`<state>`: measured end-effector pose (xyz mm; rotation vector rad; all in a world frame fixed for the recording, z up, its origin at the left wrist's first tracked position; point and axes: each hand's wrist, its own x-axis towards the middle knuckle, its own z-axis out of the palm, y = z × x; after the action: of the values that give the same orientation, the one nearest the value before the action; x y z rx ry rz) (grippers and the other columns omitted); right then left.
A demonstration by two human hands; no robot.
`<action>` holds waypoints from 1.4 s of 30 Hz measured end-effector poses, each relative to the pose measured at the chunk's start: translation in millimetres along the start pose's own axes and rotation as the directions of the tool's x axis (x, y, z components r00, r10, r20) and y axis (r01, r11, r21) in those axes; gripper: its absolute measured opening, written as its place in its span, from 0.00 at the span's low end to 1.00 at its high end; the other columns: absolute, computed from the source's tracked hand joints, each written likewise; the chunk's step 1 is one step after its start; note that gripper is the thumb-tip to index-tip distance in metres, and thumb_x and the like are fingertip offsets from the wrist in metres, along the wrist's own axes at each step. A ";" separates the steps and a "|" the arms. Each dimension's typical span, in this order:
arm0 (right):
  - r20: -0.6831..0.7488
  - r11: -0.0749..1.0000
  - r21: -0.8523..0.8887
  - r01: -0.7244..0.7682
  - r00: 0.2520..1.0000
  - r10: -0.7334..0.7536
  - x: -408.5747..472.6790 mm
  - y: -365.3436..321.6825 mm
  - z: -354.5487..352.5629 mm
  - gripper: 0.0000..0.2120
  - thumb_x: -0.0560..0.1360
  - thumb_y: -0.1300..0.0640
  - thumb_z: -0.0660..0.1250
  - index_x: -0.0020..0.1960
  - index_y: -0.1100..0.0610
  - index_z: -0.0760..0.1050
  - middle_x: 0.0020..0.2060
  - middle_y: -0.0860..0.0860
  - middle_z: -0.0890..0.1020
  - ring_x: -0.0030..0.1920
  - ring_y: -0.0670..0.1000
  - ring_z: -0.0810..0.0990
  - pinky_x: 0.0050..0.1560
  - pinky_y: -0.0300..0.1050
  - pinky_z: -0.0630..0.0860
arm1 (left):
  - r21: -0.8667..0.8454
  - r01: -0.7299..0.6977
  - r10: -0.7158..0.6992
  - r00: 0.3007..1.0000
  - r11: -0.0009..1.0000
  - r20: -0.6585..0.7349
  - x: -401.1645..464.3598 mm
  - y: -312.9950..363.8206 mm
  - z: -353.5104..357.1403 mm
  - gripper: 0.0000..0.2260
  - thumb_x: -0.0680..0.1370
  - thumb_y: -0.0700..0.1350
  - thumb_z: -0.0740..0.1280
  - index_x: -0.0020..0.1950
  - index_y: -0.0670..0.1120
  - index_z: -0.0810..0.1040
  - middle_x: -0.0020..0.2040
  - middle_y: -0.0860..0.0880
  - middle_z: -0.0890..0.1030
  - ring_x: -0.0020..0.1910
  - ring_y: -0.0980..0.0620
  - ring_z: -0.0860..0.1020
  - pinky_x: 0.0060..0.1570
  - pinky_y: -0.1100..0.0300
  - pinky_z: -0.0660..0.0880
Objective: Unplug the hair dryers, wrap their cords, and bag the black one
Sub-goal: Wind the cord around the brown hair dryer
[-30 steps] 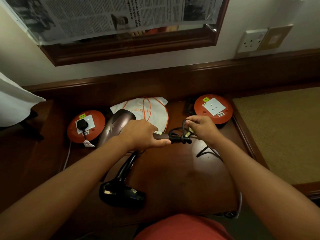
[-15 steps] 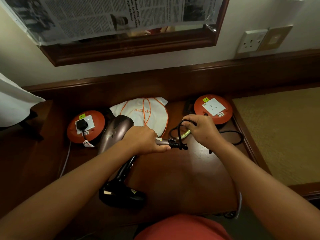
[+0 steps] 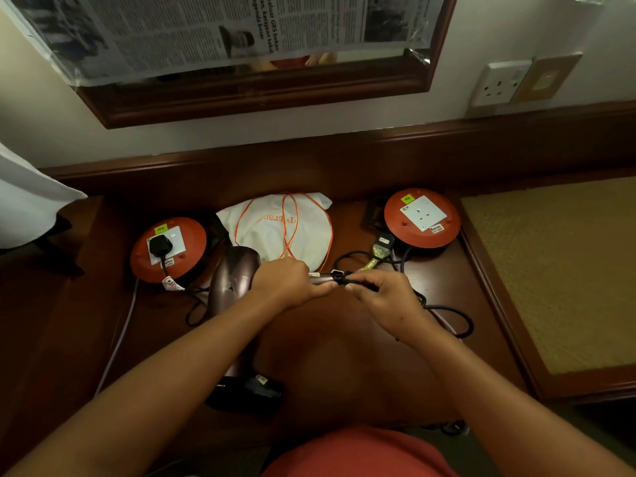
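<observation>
My left hand [image 3: 285, 282] grips the handle of the bronze hair dryer [image 3: 232, 277], held just above the dark wooden desk. My right hand [image 3: 382, 297] pinches its black cord [image 3: 444, 313] close to the handle's end, where the cord is looped. The cord's plug [image 3: 382, 243] lies free beside the right orange socket reel [image 3: 421, 218]. The black hair dryer [image 3: 246, 392] lies on the desk under my left forearm, its plug [image 3: 160, 244] still in the left orange socket reel [image 3: 168, 247]. A white drawstring bag [image 3: 275, 227] with orange cords lies at the back.
A mirror frame [image 3: 261, 98] with newspaper taped over it hangs above the desk. A wall socket [image 3: 499, 84] sits at the upper right. A woven mat panel [image 3: 557, 270] lies right of the desk, and white cloth [image 3: 27, 204] at the far left.
My right hand has come down from near the right reel toward the dryer handle, drawing the cord along; the plug now lies by the right reel. My left hand keeps its grip on the handle.
</observation>
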<state>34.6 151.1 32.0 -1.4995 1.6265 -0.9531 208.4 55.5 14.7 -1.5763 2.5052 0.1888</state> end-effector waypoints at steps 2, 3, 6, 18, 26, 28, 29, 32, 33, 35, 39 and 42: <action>-0.013 0.997 0.048 -0.058 0.998 0.059 -8.1 3.8 4.8 0.10 0.75 0.61 0.68 0.56 0.58 0.82 0.47 0.45 0.83 0.46 0.37 0.79 0.48 0.27 0.74 | -0.008 0.024 -0.024 1.000 1.000 0.008 2.2 -3.4 1.0 0.31 0.70 0.75 0.54 0.34 0.47 0.73 0.35 0.50 0.75 0.42 0.48 0.78 0.37 0.57 0.68; -0.008 0.995 0.066 -0.078 0.997 0.079 -12.6 5.5 6.7 0.11 0.76 0.61 0.67 0.58 0.57 0.81 0.49 0.44 0.82 0.48 0.36 0.78 0.48 0.26 0.73 | -0.011 0.033 -0.033 0.999 0.999 0.007 2.9 -5.1 0.8 0.32 0.70 0.76 0.54 0.35 0.47 0.75 0.34 0.50 0.75 0.41 0.48 0.78 0.37 0.57 0.68; 0.043 0.968 0.196 -0.156 0.988 0.151 -21.8 12.6 12.3 0.14 0.79 0.63 0.62 0.61 0.55 0.78 0.41 0.35 0.81 0.40 0.30 0.77 0.42 0.26 0.71 | -0.015 0.051 -0.051 0.999 0.999 0.016 3.5 -8.2 -4.5 0.32 0.71 0.75 0.54 0.34 0.47 0.75 0.33 0.50 0.74 0.39 0.49 0.76 0.35 0.58 0.66; 0.382 0.671 0.528 -0.521 0.851 0.360 -19.8 33.7 22.7 0.14 0.81 0.51 0.58 0.45 0.61 0.74 0.28 0.51 0.68 0.24 0.46 0.61 0.26 0.39 0.57 | -0.097 -0.003 -0.004 0.998 0.995 -0.070 9.0 -5.3 -31.5 0.32 0.70 0.76 0.51 0.32 0.47 0.71 0.32 0.50 0.74 0.35 0.49 0.74 0.33 0.56 0.68; 0.436 0.612 0.494 -0.617 0.785 0.440 -13.7 38.6 18.6 0.25 0.76 0.37 0.58 0.42 0.60 0.75 0.23 0.48 0.60 0.21 0.45 0.55 0.23 0.37 0.53 | -0.149 -0.038 0.023 0.995 0.988 -0.100 9.0 -10.6 -38.9 0.32 0.70 0.75 0.51 0.30 0.47 0.68 0.31 0.49 0.75 0.34 0.50 0.75 0.32 0.56 0.67; 0.451 0.571 0.541 -0.617 0.786 0.422 -10.3 39.9 18.7 0.22 0.78 0.41 0.58 0.42 0.59 0.75 0.24 0.48 0.60 0.22 0.45 0.55 0.23 0.36 0.53 | -0.162 -0.041 0.025 0.995 0.986 -0.102 8.2 -11.3 -40.3 0.30 0.72 0.74 0.54 0.30 0.47 0.68 0.30 0.50 0.73 0.33 0.50 0.73 0.32 0.57 0.65; 0.454 0.534 0.579 -0.616 0.788 0.417 -8.6 40.5 18.2 0.19 0.79 0.44 0.58 0.42 0.59 0.76 0.24 0.48 0.60 0.22 0.44 0.56 0.23 0.35 0.54 | -0.171 -0.040 0.022 0.995 0.985 -0.102 8.1 -11.9 -40.8 0.30 0.72 0.73 0.54 0.30 0.47 0.67 0.29 0.50 0.72 0.33 0.50 0.73 0.31 0.57 0.65; 0.422 0.484 0.647 -0.589 0.805 0.416 -3.5 43.0 16.1 0.14 0.80 0.51 0.58 0.43 0.59 0.75 0.25 0.47 0.62 0.23 0.44 0.58 0.24 0.36 0.56 | -0.178 -0.045 0.028 0.995 0.983 -0.096 7.7 -11.8 -43.6 0.30 0.72 0.73 0.55 0.30 0.47 0.67 0.29 0.51 0.71 0.33 0.51 0.72 0.32 0.57 0.64; 0.401 0.509 0.634 -0.582 0.810 0.428 -2.3 42.7 15.1 0.14 0.80 0.51 0.59 0.42 0.58 0.75 0.25 0.47 0.62 0.24 0.44 0.58 0.24 0.36 0.56 | -0.171 -0.046 0.031 0.995 0.984 -0.092 7.8 -11.2 -44.1 0.29 0.72 0.73 0.54 0.30 0.47 0.67 0.29 0.51 0.71 0.32 0.51 0.71 0.32 0.57 0.64; 0.351 0.574 0.582 -0.576 0.814 0.463 0.2 41.8 12.7 0.14 0.80 0.51 0.60 0.42 0.58 0.75 0.24 0.47 0.61 0.23 0.45 0.57 0.24 0.36 0.54 | -0.144 -0.050 0.039 0.996 0.988 -0.075 8.0 -10.1 -45.4 0.29 0.72 0.74 0.53 0.30 0.48 0.67 0.30 0.51 0.72 0.34 0.50 0.72 0.32 0.57 0.65; 0.293 0.661 0.491 -0.567 0.823 0.487 6.0 38.6 4.6 0.16 0.80 0.49 0.60 0.45 0.61 0.76 0.24 0.49 0.59 0.23 0.46 0.56 0.26 0.39 0.52 | -0.119 -0.109 0.107 0.994 0.987 -0.018 7.1 -12.6 -46.0 0.28 0.71 0.74 0.55 0.36 0.48 0.72 0.34 0.52 0.75 0.37 0.52 0.75 0.33 0.58 0.66; 0.243 0.715 0.431 -0.550 0.834 0.495 11.2 35.8 1.2 0.18 0.79 0.47 0.61 0.46 0.63 0.77 0.23 0.50 0.60 0.22 0.47 0.56 0.26 0.39 0.52 | -0.114 -0.152 0.153 0.988 0.982 -0.003 5.1 -14.1 -47.9 0.26 0.72 0.73 0.56 0.37 0.50 0.72 0.33 0.53 0.75 0.37 0.54 0.75 0.34 0.59 0.68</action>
<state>18.1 141.7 -0.4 -0.6676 1.4628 -0.8431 215.1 35.4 60.2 -1.4190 2.6551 0.3626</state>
